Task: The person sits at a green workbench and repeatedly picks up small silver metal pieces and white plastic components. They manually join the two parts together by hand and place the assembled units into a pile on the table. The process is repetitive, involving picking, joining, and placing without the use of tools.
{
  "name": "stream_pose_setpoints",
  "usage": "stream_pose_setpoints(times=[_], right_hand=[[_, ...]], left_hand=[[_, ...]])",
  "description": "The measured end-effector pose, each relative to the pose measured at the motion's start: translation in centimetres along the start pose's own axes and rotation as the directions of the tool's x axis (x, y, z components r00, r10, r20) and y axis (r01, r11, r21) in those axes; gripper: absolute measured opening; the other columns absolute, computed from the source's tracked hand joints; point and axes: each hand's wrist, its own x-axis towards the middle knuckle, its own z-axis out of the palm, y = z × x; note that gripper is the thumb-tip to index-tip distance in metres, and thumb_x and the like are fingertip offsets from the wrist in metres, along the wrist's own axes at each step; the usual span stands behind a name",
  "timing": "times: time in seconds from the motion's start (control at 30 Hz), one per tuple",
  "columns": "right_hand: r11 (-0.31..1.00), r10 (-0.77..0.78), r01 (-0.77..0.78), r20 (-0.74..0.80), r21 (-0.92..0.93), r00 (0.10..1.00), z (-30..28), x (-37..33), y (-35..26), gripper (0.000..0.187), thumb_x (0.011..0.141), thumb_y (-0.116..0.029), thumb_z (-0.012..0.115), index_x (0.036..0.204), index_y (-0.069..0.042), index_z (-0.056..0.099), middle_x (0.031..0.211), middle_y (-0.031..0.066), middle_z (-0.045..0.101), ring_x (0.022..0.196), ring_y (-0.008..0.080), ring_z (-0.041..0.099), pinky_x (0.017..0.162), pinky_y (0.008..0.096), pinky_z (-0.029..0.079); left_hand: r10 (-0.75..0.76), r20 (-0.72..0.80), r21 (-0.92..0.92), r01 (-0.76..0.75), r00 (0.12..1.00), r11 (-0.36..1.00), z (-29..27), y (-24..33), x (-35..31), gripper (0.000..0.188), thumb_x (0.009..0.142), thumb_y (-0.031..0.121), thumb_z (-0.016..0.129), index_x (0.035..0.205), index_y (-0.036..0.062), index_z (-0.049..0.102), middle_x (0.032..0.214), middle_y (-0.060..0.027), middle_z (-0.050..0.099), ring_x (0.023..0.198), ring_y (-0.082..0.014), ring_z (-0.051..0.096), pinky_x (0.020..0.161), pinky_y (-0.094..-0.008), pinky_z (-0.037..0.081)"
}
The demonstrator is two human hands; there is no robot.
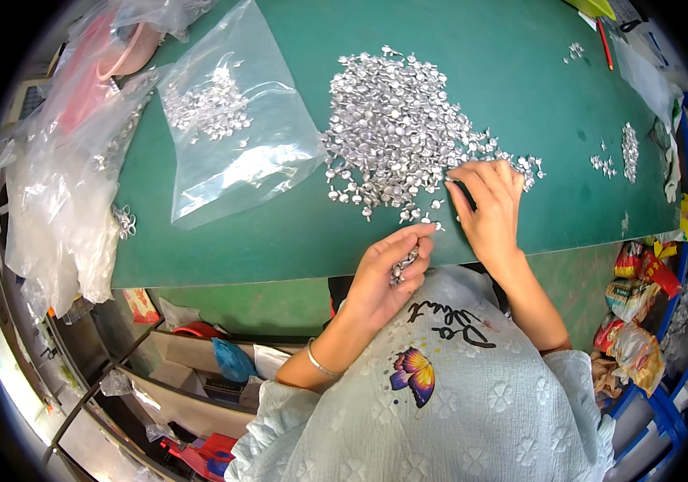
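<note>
A large heap of small silvery metal pieces (392, 120), each with a round head and a thin stem, lies on the green table (279, 257). My left hand (396, 261) is at the table's near edge, its fingers curled round several of these pieces. Its fingertips reach a loose piece (438, 226) in front of the heap. My right hand (488, 201) rests at the heap's near right side, thumb and forefinger brought close together at the pieces. Whether a piece sits between those fingertips is too small to make out.
Left of the heap lies a clear plastic bag (231, 177) with more pieces in it. Crumpled plastic bags (63, 217) and a pink basin (131, 52) are at the far left. Small groups of pieces (630, 153) and a red pen (605, 44) lie right.
</note>
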Motion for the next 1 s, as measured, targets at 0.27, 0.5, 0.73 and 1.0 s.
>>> stream_pose_setpoints(times=[0.27,0.5,0.73,1.0], right_hand=[[0.999,-0.046,0.046,0.003,-0.002,0.999,-0.3,0.0,-0.2,0.017,0.068,-0.004,0.068,0.083,-0.006,0.062,0.085,0.0031,0.057,0.081,0.02,0.051,0.073,0.033,0.033],[0.998,-0.045,0.046,-0.018,0.052,0.999,-0.5,-0.2,0.2,0.013,0.069,-0.002,0.067,0.081,-0.005,0.063,0.079,0.0039,0.057,0.077,0.0202,0.05,0.072,0.0317,0.033],[0.897,0.155,-0.13,-0.025,0.423,0.988,-2.8,-0.8,0.5,0.006,0.071,0.001,0.064,0.076,-0.001,0.064,0.076,0.0075,0.06,0.072,0.0197,0.052,0.069,0.0283,0.039],[0.794,-0.002,0.023,-0.035,0.608,0.999,-5.4,-1.2,-0.6,0.01,0.066,0.004,0.064,0.076,0.0,0.064,0.077,0.0077,0.059,0.072,0.0219,0.05,0.065,0.0302,0.041]], left_hand=[[0.502,-0.195,-0.53,-0.521,0.843,0.669,-3.0,5.7,-0.8,0.022,0.089,0.001,0.044,0.11,-0.0021,0.05,0.097,-0.0117,0.054,0.088,-0.0198,0.055,0.074,-0.0294,0.049],[0.772,-0.211,-0.417,-0.769,0.6,0.484,-2.0,14.3,-0.7,0.039,0.094,0.013,0.033,0.129,-0.0026,0.033,0.13,-0.0189,0.04,0.119,-0.0308,0.04,0.103,-0.0446,0.032],[0.91,-0.146,0.157,-0.899,0.389,0.41,0.1,14.3,0.0,0.054,0.09,0.008,0.038,0.138,0.0003,0.014,0.143,-0.0155,0.015,0.132,-0.0344,0.018,0.107,-0.0478,0.017],[0.705,0.31,0.564,-0.721,0.637,0.404,2.5,2.0,-1.0,0.038,0.083,-0.002,0.053,0.12,-0.0039,0.046,0.102,-0.0101,0.053,0.092,-0.0165,0.053,0.079,-0.0283,0.045]])
